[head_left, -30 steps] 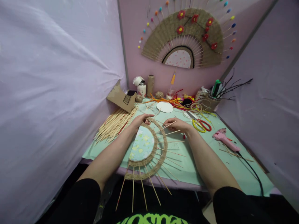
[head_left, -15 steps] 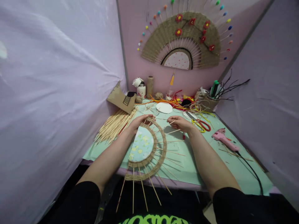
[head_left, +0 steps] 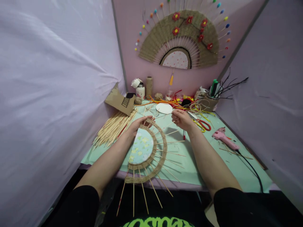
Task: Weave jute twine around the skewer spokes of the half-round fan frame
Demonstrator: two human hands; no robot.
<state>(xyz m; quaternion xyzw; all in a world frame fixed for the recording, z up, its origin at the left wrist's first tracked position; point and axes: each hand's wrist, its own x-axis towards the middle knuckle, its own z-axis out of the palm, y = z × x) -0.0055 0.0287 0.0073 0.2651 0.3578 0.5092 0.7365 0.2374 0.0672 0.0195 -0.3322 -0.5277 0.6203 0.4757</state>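
Note:
A half-made woven fan lies on the mint-green table: a patterned half-disc, two arcs of jute twine and bamboo sticks radiating out past the table's front edge. My left hand rests on the fan's far end, its fingers lying over the outer jute arc. My right hand is raised just right of that end, fingers pinched on a thin jute string that runs toward the far side of the table.
A pile of bamboo sticks lies left, beside a cardboard piece. Scissors, a pink glue gun with its cable, a white disc, twine spools and a pen cup crowd the back. A finished fan hangs on the wall.
My right hand has lifted and moved back from the sticks toward the white disc, drawing the string. The left hand stays on the fan's far end. The camera shifted slightly.

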